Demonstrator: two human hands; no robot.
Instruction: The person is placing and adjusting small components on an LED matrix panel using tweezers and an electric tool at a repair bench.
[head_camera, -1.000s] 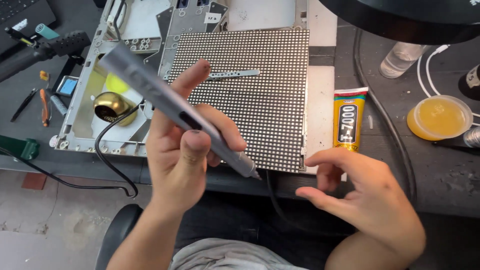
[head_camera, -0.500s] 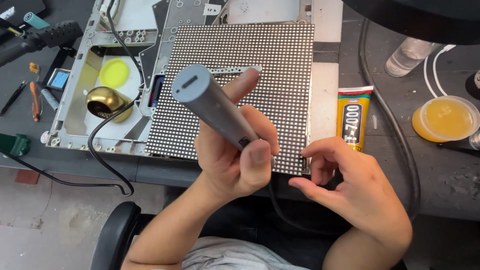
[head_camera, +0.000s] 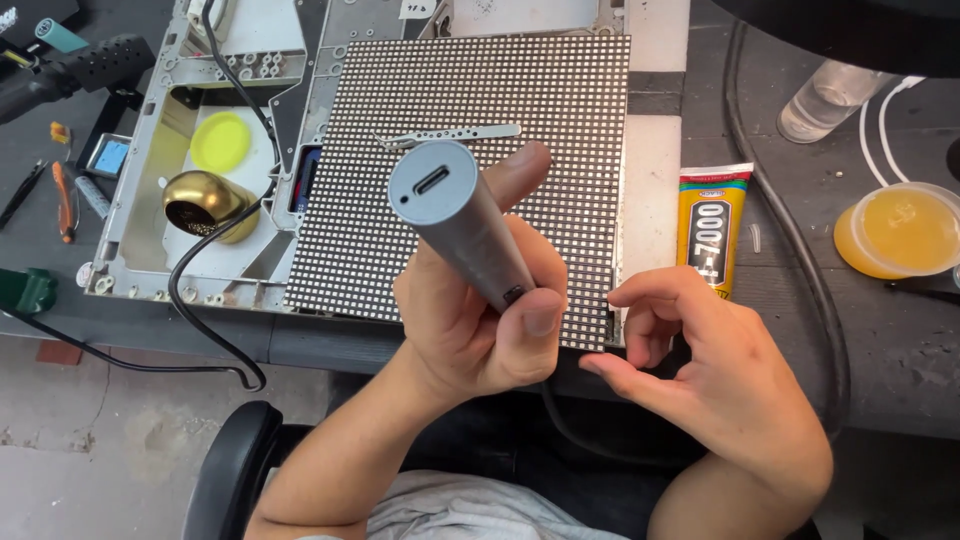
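Since the earlier frames the grey tool (head_camera: 465, 235) has swung up, so its port end now faces the camera above the near edge of the LED panel (head_camera: 470, 120). The left hand (head_camera: 480, 320) is clenched around its lower barrel; the right hand (head_camera: 720, 370) hangs released, fingers curled, holding nothing. The tool looks rigid, light and smooth, best gripped mid-barrel; 1 yellow-and-black glue tube (head_camera: 712, 225) lies right of the panel, beside 1 amber-filled tub (head_camera: 900, 230).
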